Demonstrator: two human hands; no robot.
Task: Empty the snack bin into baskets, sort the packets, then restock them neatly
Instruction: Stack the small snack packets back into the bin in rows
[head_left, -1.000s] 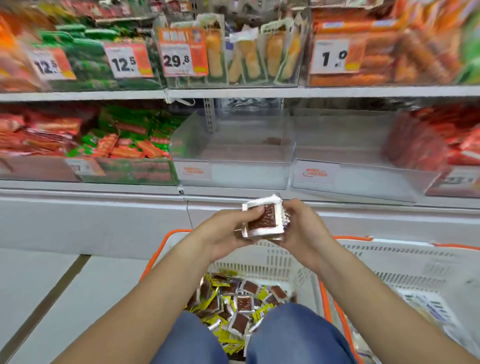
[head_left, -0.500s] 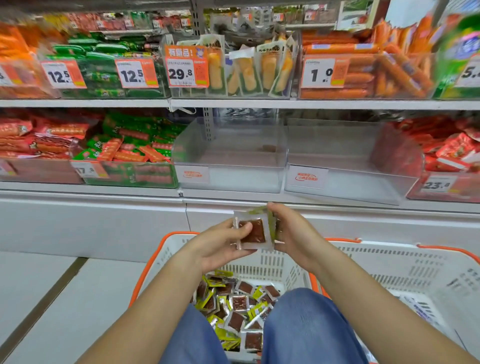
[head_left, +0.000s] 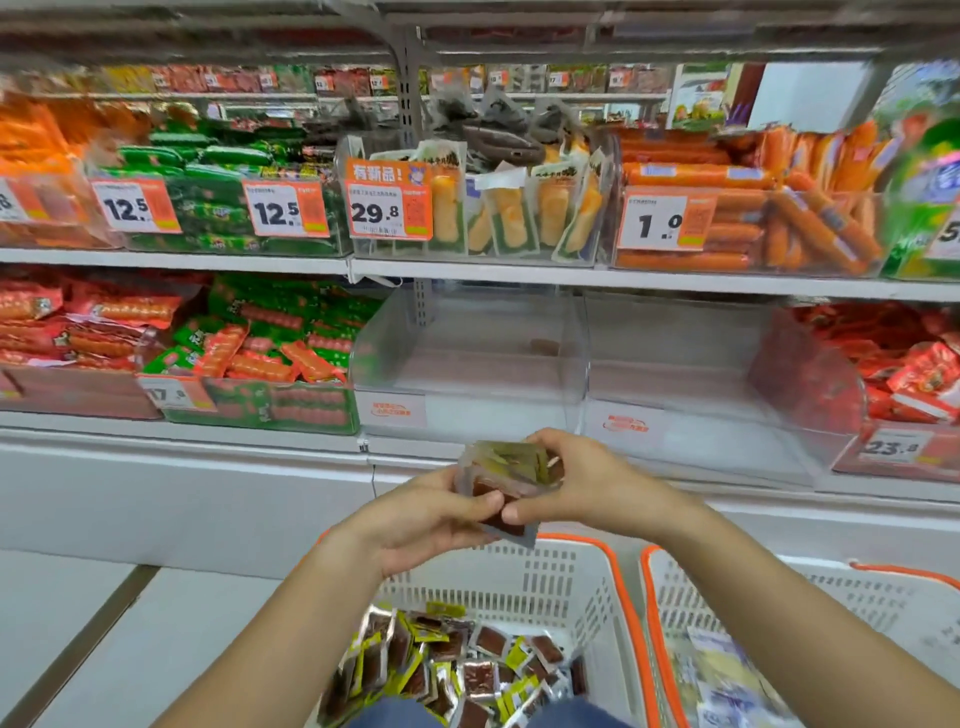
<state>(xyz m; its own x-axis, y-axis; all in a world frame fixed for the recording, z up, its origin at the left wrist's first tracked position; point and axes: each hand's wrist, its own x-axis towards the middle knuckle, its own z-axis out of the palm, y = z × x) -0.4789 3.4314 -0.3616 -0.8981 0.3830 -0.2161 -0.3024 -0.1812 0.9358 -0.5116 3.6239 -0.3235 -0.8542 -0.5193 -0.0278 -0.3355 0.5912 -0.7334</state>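
Both hands hold a small stack of brown snack packets (head_left: 506, 480) at chest height, in front of the shelf edge. My left hand (head_left: 431, 512) grips the stack from the left and below, and my right hand (head_left: 582, 480) grips it from the right. Below them a white basket with an orange rim (head_left: 524, 577) holds several brown and yellow-green packets (head_left: 457, 670). A second white basket (head_left: 779, 613) to the right holds pale packets (head_left: 727, 675). Two clear bins stand on the lower shelf: the left bin (head_left: 467, 364) with one small brown item at its back, the right bin (head_left: 691, 395).
Clear bins of red, green and orange sausage packs fill the shelves left, right and above, with price tags 12.5, 29.8, 1.0 and 23.8. A white shelf base (head_left: 182, 488) runs below. Pale floor (head_left: 104, 623) lies to the left. My knees in blue trousers (head_left: 415, 714) show at the bottom.
The view has tilted upward, showing more of the upper shelves. The packet stack has tipped from upright to flatter, and both hands closed in nearer each other beneath it.
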